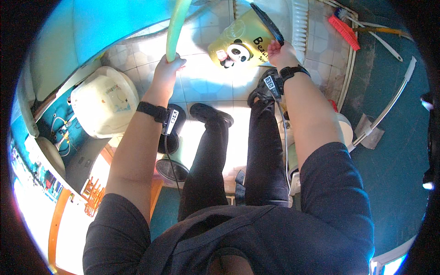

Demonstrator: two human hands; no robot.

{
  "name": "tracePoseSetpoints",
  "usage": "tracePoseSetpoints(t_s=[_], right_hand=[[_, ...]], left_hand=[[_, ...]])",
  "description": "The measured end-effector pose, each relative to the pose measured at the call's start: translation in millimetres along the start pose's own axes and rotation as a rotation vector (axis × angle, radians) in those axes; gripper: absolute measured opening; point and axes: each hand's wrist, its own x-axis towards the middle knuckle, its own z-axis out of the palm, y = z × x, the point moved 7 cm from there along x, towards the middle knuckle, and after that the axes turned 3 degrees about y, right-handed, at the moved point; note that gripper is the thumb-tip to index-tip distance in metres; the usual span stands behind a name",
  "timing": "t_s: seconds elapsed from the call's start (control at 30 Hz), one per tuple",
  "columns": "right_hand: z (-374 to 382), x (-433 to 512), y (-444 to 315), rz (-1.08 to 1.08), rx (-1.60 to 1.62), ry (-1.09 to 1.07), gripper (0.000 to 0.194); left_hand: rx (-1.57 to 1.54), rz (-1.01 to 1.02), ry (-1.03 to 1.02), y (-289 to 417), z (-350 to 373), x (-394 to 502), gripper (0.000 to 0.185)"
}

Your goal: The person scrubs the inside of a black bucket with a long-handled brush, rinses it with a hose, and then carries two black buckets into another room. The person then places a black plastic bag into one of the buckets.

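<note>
My left hand [167,74] is closed around a pale green tube [178,29], a hose or a handle, which runs up out of the top of the view. My right hand [282,54] grips the black rim [270,24] of a yellow-green trash bin [223,39]. Tilted onto its side, the bin has its mouth to the right and its base to the left. A printed panda and some lettering face up on its wall. Its inside is hidden from me. Each wrist wears a black strap with a small cabled device.
White floor tiles [206,82] lie below, partly in glare. A ribbed white ceramic fixture [299,27] is beyond the bin. On the right are a red brush [343,32] and a metal pole [388,106]. A white plastic basin [103,103] stands left, with my shoes [209,115] between.
</note>
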Motion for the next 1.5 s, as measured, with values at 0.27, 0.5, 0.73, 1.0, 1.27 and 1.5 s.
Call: tracePoseSetpoints(t_s=[0.27, 0.5, 0.73, 1.0, 1.27, 1.5], right_hand=[[-13.3, 18.3, 6.8, 0.03, -0.085, 0.028, 0.043], [-14.5, 9.7, 1.8, -0.064, -0.417, 0.082, 0.052], [-1.9, -42.1, -23.7, -0.959, -1.632, 0.459, 0.069], [21.8, 4.0, -41.5, -0.898, -1.686, 0.184, 0.05], [-16.0, 22.1, -62.3, -0.607, -1.294, 0.149, 0.06], [-11.6, 1.3, -93.9, -0.523, -1.019, 0.169, 0.078]], left_hand=[[-0.081, -0.054, 0.023, -10.1, 9.8, 2.8, 0.009], [-0.1, -0.094, 0.04, -15.3, -1.2, 13.0, 0.014], [-0.149, -0.136, 0.103, -11.0, -12.7, 22.2, 0.018], [-0.11, -0.12, 0.033, -9.4, -1.2, 19.2, 0.012], [-0.044, -0.152, 0.038, -7.3, -6.6, 13.5, 0.012], [-0.023, -0.154, 0.08, 0.8, -10.1, -1.6, 0.015]])
